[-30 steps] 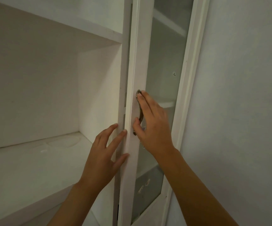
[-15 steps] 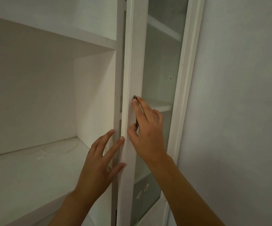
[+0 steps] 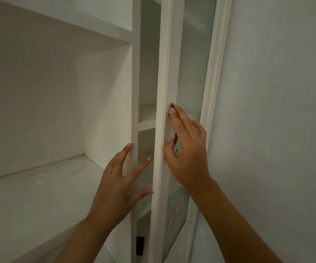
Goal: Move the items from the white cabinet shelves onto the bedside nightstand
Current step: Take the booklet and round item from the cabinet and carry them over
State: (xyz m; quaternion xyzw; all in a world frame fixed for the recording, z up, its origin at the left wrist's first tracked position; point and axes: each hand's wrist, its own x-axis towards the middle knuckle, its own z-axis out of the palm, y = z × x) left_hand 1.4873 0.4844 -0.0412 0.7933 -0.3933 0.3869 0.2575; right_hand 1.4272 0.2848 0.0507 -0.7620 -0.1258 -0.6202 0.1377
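The person stands close to the white cabinet (image 3: 104,95), both arms raised to its narrow glass door (image 3: 164,168). The right hand (image 3: 185,154) lies over the curved metal handle (image 3: 174,133) on the door's front: the forefinger stretches straight up along it to its top end, the thumb sits against the door frame beside its lower part, and the other fingers (image 3: 200,130) spread out over the glass, relaxed rather than wrapped round the handle. The left hand (image 3: 119,185) is spread wide, its fingers straight; one fingertip touches the cabinet's upright post (image 3: 135,73), another reaches into the gap between post and door, and the thumb touches the door's edge lower down.

The big shelf (image 3: 30,196) to the left shows only a bare white board with faint marks. Through the gap, the small shelves (image 3: 146,120) behind the door are partly in sight; a small dark object (image 3: 140,245) shows low in the gap, too unclear to tell what it is.

Compared with half a second ago, the door has swung away from the post and the gap is plainly wider, and the left hand's fingers have come off the door's edge.
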